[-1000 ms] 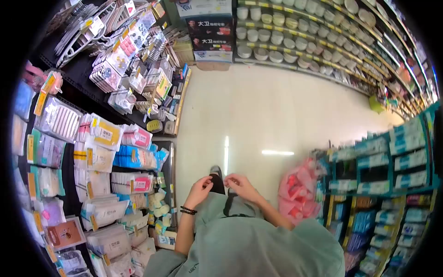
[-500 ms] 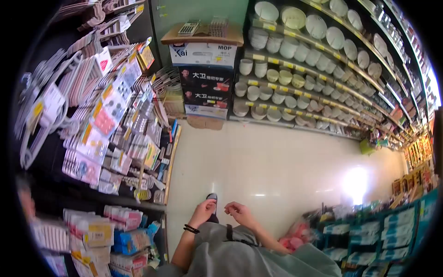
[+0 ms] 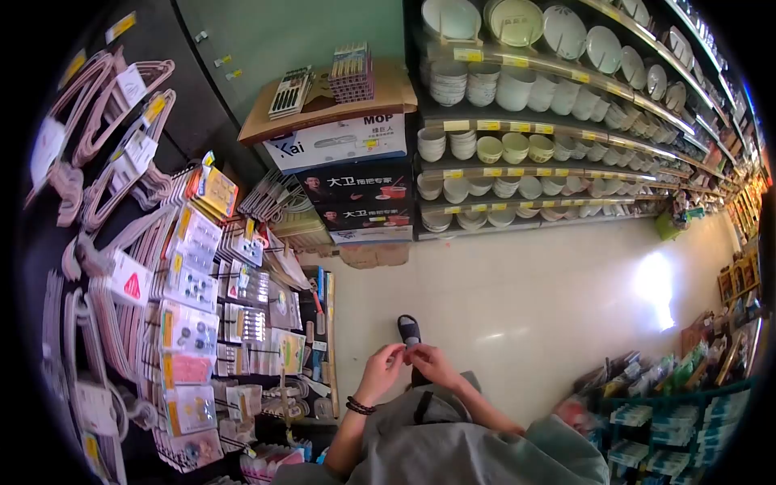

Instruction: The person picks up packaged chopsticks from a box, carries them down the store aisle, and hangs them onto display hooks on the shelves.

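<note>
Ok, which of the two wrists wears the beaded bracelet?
The left wrist: the dark bracelet circles it, just behind the left hand; none shows behind the right hand.

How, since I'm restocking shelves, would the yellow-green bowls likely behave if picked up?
The bowls are probably stiff and fragile, given their ceramic look. Their smooth, rounded sides may feel slippery. They appear stacked, so upper ones could tip if lower ones shift.

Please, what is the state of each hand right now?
Left hand: fingers curled; whether holding anything, cannot tell.
Right hand: fingers curled; whether holding anything, cannot tell.
</note>
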A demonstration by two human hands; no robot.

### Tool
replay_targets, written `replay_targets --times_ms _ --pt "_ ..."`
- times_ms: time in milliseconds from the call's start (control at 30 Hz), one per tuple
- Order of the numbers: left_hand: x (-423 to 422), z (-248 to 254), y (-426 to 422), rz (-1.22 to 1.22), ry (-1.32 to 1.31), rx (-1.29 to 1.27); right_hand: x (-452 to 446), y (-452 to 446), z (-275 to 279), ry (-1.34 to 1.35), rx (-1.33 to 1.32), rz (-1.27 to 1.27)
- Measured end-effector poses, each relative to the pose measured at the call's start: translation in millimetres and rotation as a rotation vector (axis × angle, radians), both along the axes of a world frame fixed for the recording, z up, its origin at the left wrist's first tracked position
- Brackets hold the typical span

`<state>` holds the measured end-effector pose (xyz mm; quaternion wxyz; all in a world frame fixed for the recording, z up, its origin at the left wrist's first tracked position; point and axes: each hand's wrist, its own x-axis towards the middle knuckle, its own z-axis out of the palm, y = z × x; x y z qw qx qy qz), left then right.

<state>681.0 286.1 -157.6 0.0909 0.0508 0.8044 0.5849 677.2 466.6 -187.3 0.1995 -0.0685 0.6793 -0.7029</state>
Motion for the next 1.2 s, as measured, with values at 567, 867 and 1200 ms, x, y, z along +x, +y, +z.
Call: replay_targets --times_ms 567,867,1200 --pt "-438 82 -152 0.385 0.446 -0.390 -293 -53 -10 0.080 -0.015 0.181" --pt "-680 154 -194 0.513 0.870 -0.972 -370 -82 29 0.122 0.098 0.426" --pt "-755 176 -243 0.443 0.336 -0.798 -525 -191 89 0.182 -0.090 0.173"
